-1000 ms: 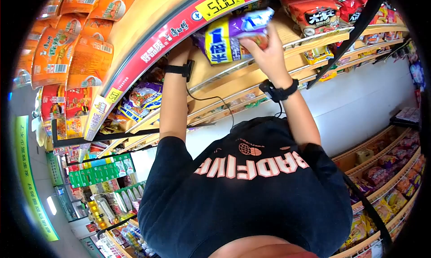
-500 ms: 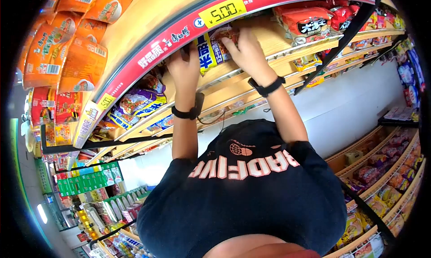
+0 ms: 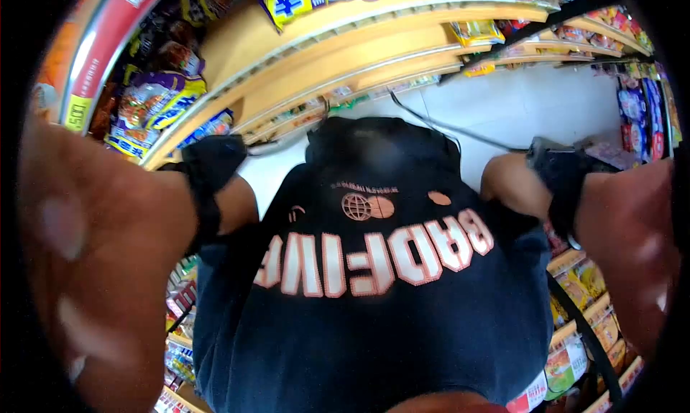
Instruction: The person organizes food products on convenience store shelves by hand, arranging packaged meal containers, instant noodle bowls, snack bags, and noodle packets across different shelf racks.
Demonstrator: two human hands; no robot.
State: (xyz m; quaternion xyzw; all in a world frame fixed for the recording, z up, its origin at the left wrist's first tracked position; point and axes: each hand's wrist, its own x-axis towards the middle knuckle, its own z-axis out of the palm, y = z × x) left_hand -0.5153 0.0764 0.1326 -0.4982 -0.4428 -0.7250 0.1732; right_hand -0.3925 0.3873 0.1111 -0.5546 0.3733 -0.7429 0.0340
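Very close to the camera, my left hand (image 3: 108,269) fills the left edge, large and blurred, with a black band (image 3: 208,190) round the wrist. Its fingers cannot be made out. On the right edge my right hand (image 3: 629,248) is just as near and blurred, below a black wrist device (image 3: 557,176); its fingers are also unclear. No object shows in either hand. A yellow and purple noodle packet (image 3: 289,2) lies on the wooden shelf (image 3: 244,35) at the top, apart from both hands.
More purple and yellow packets (image 3: 154,107) lie at the upper left, behind a red price strip (image 3: 108,46). Lower shelves (image 3: 345,68) curve below. Packets on another rack (image 3: 582,283) stand at the right. A cable (image 3: 467,136) runs across the torso's far side.
Both hands have left the packet on the shelf and come up close to the camera, one at each side. The view has tilted down, so the shelf sits higher.
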